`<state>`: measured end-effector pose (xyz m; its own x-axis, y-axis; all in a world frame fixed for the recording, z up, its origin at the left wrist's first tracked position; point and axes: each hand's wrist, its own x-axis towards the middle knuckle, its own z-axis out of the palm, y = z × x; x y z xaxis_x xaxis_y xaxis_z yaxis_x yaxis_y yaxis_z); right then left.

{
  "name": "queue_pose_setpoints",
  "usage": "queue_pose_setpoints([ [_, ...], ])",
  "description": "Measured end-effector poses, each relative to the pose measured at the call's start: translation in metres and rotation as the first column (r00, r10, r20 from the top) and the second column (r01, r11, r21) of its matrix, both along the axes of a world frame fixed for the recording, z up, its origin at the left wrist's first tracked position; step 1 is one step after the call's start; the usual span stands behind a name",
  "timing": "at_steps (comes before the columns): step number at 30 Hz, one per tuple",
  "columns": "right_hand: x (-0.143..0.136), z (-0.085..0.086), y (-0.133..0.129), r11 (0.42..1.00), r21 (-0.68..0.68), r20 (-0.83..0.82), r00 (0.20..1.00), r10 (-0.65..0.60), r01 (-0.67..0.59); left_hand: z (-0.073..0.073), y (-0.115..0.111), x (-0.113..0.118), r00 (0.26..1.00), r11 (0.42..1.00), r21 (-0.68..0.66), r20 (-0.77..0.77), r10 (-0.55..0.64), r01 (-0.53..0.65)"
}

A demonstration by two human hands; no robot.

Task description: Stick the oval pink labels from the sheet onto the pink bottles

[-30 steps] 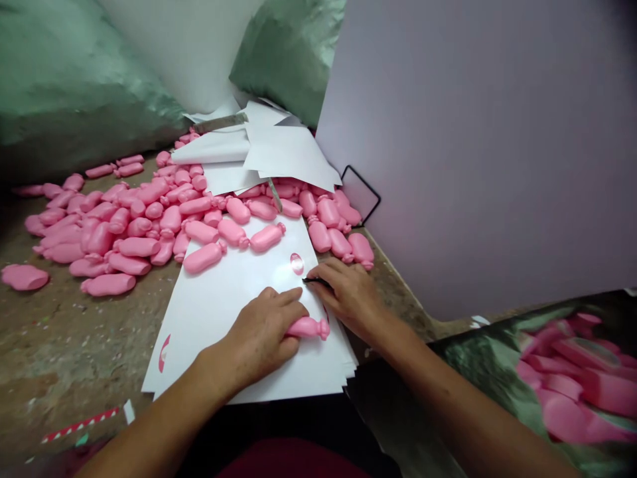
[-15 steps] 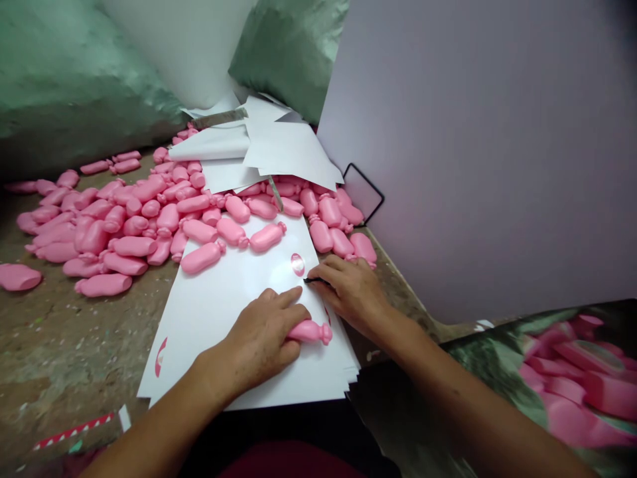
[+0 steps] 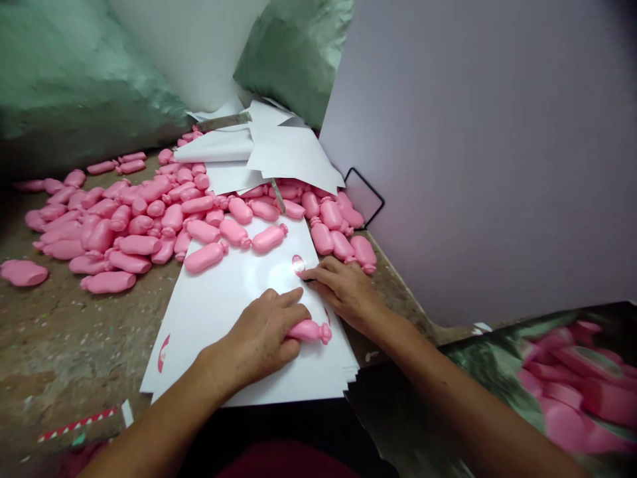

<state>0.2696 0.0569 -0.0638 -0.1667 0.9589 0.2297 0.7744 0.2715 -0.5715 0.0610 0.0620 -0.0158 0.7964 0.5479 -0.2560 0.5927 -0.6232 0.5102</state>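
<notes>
My left hand (image 3: 269, 332) is closed around a small pink bottle (image 3: 309, 331), resting on a stack of white sheets (image 3: 199, 332). The bottle's knobbed end points right. My right hand (image 3: 343, 289) pinches a thin dark tool (image 3: 308, 280), mostly hidden by the fingers, at the lower edge of an oval pink-and-white sticker (image 3: 298, 264) on the top sheet. Another pink sticker (image 3: 163, 353) shows near the sheet's lower left corner. Several pink bottles (image 3: 205, 257) lie across the far end of the sheets.
A large heap of pink bottles (image 3: 124, 219) spreads over the worn table (image 3: 60, 345). Loose white papers (image 3: 283, 149) lie on the heap. Green sacks (image 3: 74, 86) stand behind, a pale panel (image 3: 472, 166) rises at right, and a bag of pink pieces (image 3: 572, 392) sits lower right.
My right fingers have moved slightly left, to the sticker's lower edge, and cover more of the dark tool. My left hand still holds the bottle. The view has shifted slightly.
</notes>
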Motion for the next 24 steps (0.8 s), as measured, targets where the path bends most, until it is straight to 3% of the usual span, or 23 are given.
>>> queue_pose_setpoints([
  [3, 0.005, 0.006, 0.008, 0.994, -0.063, -0.334, 0.936, -0.109, 0.093, -0.001, 0.0, -0.001, 1.0, 1.0, -0.004, 0.017, 0.024, -0.024],
  [7, 0.007, 0.02, 0.011, 0.967, -0.052, -0.515, 0.823, -0.24, 0.25, -0.003, 0.003, -0.002, 0.992, 0.996, -0.058, 0.107, 0.073, -0.067],
  [9, 0.0, 0.026, 0.0, 0.962, -0.043, -0.581, 0.776, -0.244, 0.27, -0.002, 0.002, -0.005, 0.957, 0.973, -0.171, 0.219, 0.19, -0.154],
  [11, -0.011, 0.031, -0.022, 0.974, 0.01, -0.547, 0.816, -0.185, 0.227, 0.001, -0.004, -0.01, 0.841, 0.874, -0.417, 0.353, 0.41, -0.251],
  [14, -0.028, 0.032, -0.062, 0.994, 0.09, -0.308, 0.951, -0.032, 0.063, 0.005, -0.023, -0.021, 0.533, 0.559, -0.813, 0.403, 0.743, -0.164],
  [15, -0.032, 0.032, -0.074, 0.997, 0.081, -0.254, 0.967, 0.006, 0.015, 0.005, -0.03, -0.025, 0.445, 0.463, -0.88, 0.374, 0.814, -0.108],
  [17, -0.036, 0.031, -0.092, 1.0, 0.012, -0.283, 0.959, 0.01, -0.007, 0.006, -0.044, -0.032, 0.335, 0.336, -0.94, 0.298, 0.894, -0.062],
  [19, -0.037, 0.032, -0.099, 0.993, -0.103, -0.464, 0.88, -0.103, 0.062, 0.007, -0.056, -0.034, 0.303, 0.274, -0.959, 0.24, 0.922, -0.073],
  [22, -0.037, 0.037, -0.098, 0.948, -0.275, -0.68, 0.665, -0.308, 0.158, 0.007, -0.074, -0.03, 0.356, 0.237, -0.969, 0.199, 0.913, -0.069],
  [24, -0.039, 0.043, -0.098, 0.938, -0.321, -0.743, 0.58, -0.335, 0.13, 0.005, -0.086, -0.028, 0.383, 0.218, -0.971, 0.166, 0.909, -0.097],
])
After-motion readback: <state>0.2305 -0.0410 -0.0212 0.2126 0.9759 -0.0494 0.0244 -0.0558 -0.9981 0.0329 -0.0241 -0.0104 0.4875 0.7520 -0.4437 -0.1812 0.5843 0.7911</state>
